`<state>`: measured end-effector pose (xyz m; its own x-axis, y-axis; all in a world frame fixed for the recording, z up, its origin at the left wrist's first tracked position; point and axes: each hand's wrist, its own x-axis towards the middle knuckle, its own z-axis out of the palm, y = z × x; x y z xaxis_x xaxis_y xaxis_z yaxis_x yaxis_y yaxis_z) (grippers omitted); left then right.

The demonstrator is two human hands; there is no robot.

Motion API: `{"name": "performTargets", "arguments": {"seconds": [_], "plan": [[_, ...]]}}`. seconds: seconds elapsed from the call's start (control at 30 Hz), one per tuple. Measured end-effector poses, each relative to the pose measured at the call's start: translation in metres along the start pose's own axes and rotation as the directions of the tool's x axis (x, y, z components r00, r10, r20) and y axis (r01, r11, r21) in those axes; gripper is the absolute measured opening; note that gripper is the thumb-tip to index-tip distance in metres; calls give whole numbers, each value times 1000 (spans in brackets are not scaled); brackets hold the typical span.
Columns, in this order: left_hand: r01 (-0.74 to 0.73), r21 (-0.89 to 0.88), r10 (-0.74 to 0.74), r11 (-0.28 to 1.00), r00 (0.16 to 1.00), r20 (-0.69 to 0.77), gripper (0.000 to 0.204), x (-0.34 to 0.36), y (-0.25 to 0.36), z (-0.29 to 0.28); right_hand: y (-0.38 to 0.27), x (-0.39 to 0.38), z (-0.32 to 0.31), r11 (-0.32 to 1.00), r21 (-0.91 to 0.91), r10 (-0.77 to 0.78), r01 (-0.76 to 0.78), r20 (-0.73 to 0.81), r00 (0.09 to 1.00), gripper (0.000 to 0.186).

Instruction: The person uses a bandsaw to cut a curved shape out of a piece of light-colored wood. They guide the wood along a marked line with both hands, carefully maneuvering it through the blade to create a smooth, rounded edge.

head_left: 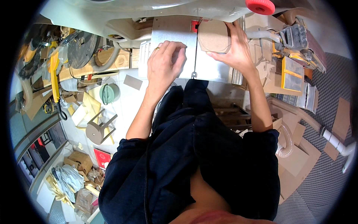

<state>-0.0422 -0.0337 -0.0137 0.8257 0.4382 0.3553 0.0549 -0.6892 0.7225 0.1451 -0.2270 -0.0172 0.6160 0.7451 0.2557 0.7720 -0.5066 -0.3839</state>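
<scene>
A flat brown board piece [213, 36], roughly round with a few straight edges, lies on the metal table [171, 31] of what looks like a band saw. My right hand [237, 48] grips its right side, the thumb along the near edge and the fingers at the far right edge. On the table's left half rests my left hand [166, 61], fingers curled in, thumb close to them, and a ring on one finger. Nothing shows inside it. Between the hands a narrow slot [196, 56] runs to the table's near edge. A red insert [194, 26] sits beside the board's far left.
The saw's pale housing [141, 9] hangs over the table's far side, with a red knob [260, 6] at the right. A sanding machine [298, 39] and hoses stand right. Below left are a stool [96, 130], a green bucket [108, 93] and scraps.
</scene>
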Motion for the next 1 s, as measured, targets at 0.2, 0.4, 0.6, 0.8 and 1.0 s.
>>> {"name": "performTargets", "arguments": {"seconds": [0.2, 0.4, 0.6, 0.8, 1.0], "plan": [[3, 0, -3, 1000, 1000, -1, 9, 0, 1, 0, 2, 0, 1, 1000, -5, -6, 6, -1, 1000, 129], [11, -3, -11, 1000, 1000, 0, 9, 1, 2, -1, 0, 2, -1, 1000, 2, 5, -5, 7, 1000, 128], [6, -1, -6, 1000, 1000, 2, 9, 0, 1, 0, 1, 3, -1, 1000, 22, -14, 14, -8, 1000, 126], [0, 9, 0, 1000, 1000, -1, 8, 1, 2, -1, 1, 5, -2, 1000, 28, -10, 11, -3, 1000, 125], [-6, 9, 6, 1000, 1000, 3, 7, 1, 2, -1, 3, 4, 0, 1000, 14, 2, -2, 6, 1000, 125]]}}
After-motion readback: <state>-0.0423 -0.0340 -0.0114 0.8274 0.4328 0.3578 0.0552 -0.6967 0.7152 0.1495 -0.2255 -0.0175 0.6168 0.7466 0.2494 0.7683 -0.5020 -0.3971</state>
